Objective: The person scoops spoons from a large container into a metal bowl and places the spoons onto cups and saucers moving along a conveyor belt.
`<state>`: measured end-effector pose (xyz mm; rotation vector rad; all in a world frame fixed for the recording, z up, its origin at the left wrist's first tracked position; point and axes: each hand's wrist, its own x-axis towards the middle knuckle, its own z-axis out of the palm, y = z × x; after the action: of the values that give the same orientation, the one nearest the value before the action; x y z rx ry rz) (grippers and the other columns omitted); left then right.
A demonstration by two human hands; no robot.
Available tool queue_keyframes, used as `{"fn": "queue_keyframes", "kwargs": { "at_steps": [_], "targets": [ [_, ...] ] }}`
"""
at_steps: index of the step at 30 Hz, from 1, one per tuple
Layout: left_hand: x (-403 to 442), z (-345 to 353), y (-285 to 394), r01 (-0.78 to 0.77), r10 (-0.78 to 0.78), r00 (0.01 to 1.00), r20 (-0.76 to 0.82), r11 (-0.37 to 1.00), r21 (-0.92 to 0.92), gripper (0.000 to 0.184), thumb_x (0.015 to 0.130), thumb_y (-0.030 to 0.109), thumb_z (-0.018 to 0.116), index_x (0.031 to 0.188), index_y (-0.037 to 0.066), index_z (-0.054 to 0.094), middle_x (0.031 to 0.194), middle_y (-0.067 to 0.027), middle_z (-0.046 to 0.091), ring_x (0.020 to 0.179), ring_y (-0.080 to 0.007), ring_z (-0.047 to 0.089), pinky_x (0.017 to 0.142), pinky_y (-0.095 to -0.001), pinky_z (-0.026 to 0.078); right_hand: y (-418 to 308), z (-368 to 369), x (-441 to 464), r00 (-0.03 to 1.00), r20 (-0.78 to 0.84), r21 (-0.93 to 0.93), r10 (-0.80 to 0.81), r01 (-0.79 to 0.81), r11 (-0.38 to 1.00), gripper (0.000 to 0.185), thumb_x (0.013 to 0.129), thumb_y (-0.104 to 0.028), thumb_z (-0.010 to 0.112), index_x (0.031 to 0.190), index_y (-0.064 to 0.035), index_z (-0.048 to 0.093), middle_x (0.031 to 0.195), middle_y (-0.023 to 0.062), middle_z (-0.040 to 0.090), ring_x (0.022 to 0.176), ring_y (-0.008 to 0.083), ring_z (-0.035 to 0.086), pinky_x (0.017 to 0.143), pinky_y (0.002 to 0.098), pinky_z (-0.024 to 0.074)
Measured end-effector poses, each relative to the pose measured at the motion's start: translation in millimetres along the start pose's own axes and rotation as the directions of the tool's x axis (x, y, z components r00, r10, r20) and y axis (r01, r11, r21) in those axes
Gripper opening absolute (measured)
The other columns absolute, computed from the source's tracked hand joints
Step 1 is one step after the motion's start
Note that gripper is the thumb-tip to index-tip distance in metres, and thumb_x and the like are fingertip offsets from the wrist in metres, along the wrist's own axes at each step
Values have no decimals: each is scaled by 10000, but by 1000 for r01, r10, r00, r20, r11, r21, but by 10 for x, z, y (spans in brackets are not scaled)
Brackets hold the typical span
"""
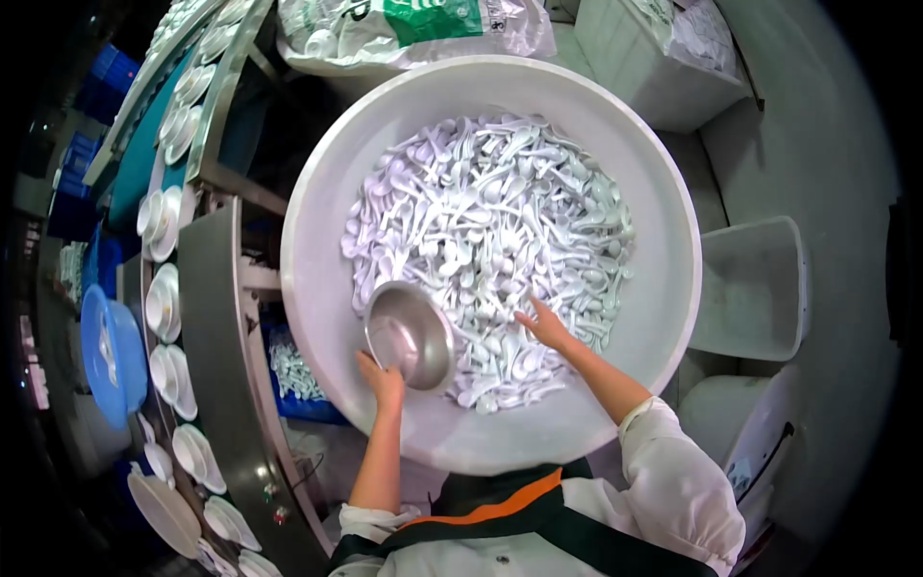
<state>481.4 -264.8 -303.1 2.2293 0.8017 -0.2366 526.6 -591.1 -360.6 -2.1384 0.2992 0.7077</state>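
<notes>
- Left hand (387, 382): fingers and thumb closed on the near-left rim of a stainless-steel bowl (406, 332). Bowl tilted, its opening showing its smooth, shiny inside.
- Right hand (550, 329): fingers loosely spread, fingertips at the surface of the spoon heap, well apart from the bowl.
- White short-handled soup spoons (490, 202): jumbled heap below and beyond both hands, handles at all angles. The bowl is over the heap's near-left part.
- Large round white tub (678, 240): holds the heap; its wall encircles both hands, and the forearms cross its near rim.
- Beyond the hands, past the tub's far rim: white plastic sack (524, 38) with a green printed panel (433, 17). Dark lettering left of the panel is cut off by the view; small boxed print on its right is probably a label block, too small to read.
- Left of the left hand: metal-framed conveyor (212, 288) with a teal belt, carrying a row of stacked white dishes (165, 303). Farther left, a round blue basin (125, 356).
- Below the conveyor, near the left hand but outside the tub: blue crate (312, 410) with more white spoons (293, 370).
- Right of the right hand, outside the tub: pale rectangular bin (750, 288); nearer the body, a white container (721, 413) bearing a small sticker (738, 478), wording illegible.
</notes>
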Motion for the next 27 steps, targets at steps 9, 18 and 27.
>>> {"fn": "queue_keyframes", "kwargs": {
  "at_steps": [9,18,27],
  "targets": [
    [1190,817,825,-2,-23,989,146,986,168,815,683,31,502,1324,-78,12,1241,-404,244,1162,-484,337,932,-491,372,-369,-2318,2803,748,-453,-527,-484,214,823,630,808,-450,546,1222,7,413,1141,208,519,1018,359,511,882,418,395],
    [1315,1192,1072,599,-412,563,717,801,-10,252,737,185,441,831,-43,494,777,-196,551,689,-351,582,523,-464,541,-390,-1267,2741,921,-377,-202,-98,21,979,671,798,-584,447,1113,5,493,878,230,604,840,375,578,724,448,447],
    [1302,1091,817,561,-318,551,772,825,-61,264,760,204,433,883,-16,514,824,-143,550,731,-285,579,489,-432,528,-437,89,1573,907,18,-429,-420,387,816,562,720,-345,614,1150,-21,452,1063,213,526,1012,360,512,790,429,416]
  ]
}}
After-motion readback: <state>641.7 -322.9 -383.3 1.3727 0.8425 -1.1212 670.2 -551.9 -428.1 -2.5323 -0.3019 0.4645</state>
